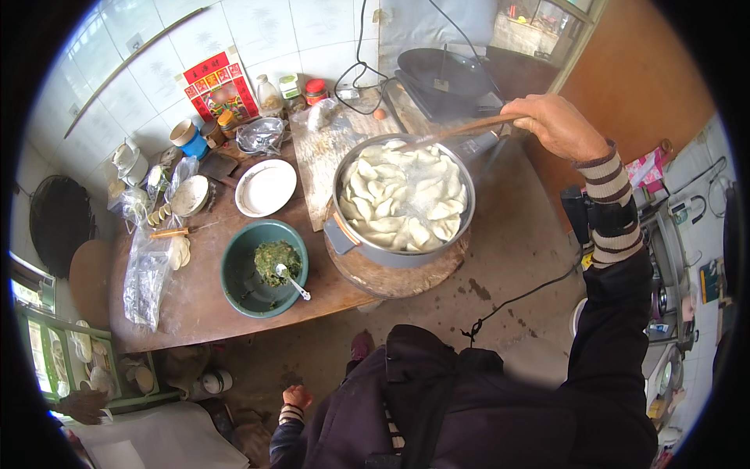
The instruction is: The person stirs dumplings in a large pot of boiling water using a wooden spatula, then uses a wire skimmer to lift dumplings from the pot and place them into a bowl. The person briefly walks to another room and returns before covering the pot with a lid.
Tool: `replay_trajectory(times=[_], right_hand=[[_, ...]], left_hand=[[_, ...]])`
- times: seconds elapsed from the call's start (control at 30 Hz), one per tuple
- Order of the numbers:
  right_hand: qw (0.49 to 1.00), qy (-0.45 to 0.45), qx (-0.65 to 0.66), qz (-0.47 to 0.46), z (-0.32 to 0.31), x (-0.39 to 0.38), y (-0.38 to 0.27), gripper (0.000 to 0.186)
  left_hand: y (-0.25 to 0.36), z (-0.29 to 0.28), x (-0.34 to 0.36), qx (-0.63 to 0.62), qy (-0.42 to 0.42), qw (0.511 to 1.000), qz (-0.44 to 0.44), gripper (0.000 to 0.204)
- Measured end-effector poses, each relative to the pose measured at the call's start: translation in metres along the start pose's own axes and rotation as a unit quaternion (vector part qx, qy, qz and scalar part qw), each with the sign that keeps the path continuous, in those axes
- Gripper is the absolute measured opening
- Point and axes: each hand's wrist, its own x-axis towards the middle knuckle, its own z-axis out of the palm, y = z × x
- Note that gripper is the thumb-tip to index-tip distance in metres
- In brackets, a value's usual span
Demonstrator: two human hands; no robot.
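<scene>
My right hand [556, 125] is wrapped round the end of a long wooden utensil [476, 125], arm stretched over the far right side of a grey pot [337, 187]. The utensil's other end reaches to the pot's far rim among the dumplings; its tip is hard to make out. Many pale dumplings [375, 187] crowd the surface of the bubbling, steaming water. Down by my side, away from the table, my left hand [297, 396] hangs with curled fingers and nothing visible in it. The pot rests on a round wooden board [367, 277] at the table's right.
Left of the pot stand a green bowl [229, 277] of chopped filling with a spoon [293, 283] and a white bowl [266, 187]. Plastic bags [144, 281] and jars [269, 94] lie farther off. A black wok [445, 74] is behind the pot; a cable [523, 295] crosses the floor.
</scene>
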Motion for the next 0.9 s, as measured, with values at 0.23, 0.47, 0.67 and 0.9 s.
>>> replay_trajectory(times=[0.23, 0.47, 0.67, 0.9], right_hand=[[0.986, 0.142, 0.075, -0.034, 0.043, 0.001, 0.014, 0.018], [0.986, 0.149, 0.042, -0.069, 0.062, 0.022, 0.003, 0.018], [0.989, 0.115, 0.034, -0.082, 0.065, 0.039, -0.017, 0.023], [0.977, 0.121, 0.022, -0.175, 0.061, 0.046, -0.039, 0.027]], left_hand=[[0.009, 0.006, -0.002, 0.006, 0.008, 1.000, 0.000, 0.008], [0.007, 0.006, -0.007, 0.005, 0.022, 1.000, -0.002, 0.007], [-0.003, 0.002, -0.015, -0.004, 0.041, 0.999, -0.005, 0.006], [-0.009, -0.001, -0.020, -0.029, 0.043, 0.999, -0.010, 0.007]])
